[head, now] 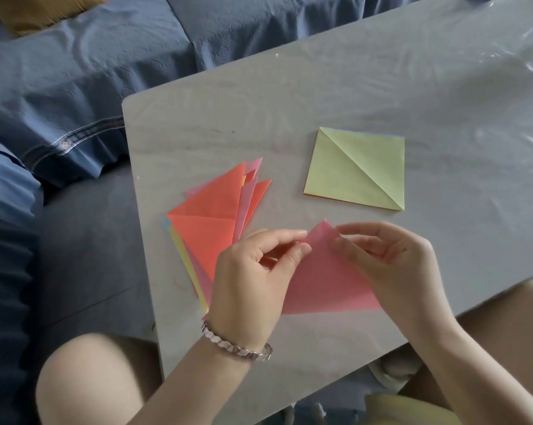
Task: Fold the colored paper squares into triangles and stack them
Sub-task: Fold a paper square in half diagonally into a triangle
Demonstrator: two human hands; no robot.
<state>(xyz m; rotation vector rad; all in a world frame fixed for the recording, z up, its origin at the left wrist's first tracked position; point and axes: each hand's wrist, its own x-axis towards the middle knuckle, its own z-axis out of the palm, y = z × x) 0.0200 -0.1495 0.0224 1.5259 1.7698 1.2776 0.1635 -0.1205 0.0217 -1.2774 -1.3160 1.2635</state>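
Paper (323, 280), pink, is showing in the head view as a matte triangle, held just over the table (289, 96) close to its near edge. Its tip is pointing toward the far edge, and its long side is running roughly along the near edge.

The left hand (253, 271) is pinching the left slope just below the tip between thumb and forefinger. The right hand (391, 265) is pinching the right slope the same way. A bracelet (237, 348) is sitting on the left wrist.

A pile of folded triangles (210, 222), orange on top with pink, yellow and pale blue peeking out, is lying by the left edge. It is partly under the left hand, with its tips fanning toward the far edge.

A stack of squares (357, 170) is lying well apart, toward the table's middle. Its green top sheet is bearing a diagonal crease, and an orange edge is showing beneath.

Bare surface is lying between the stack and the held paper, and is stretching beyond the stack to the far and right edges.
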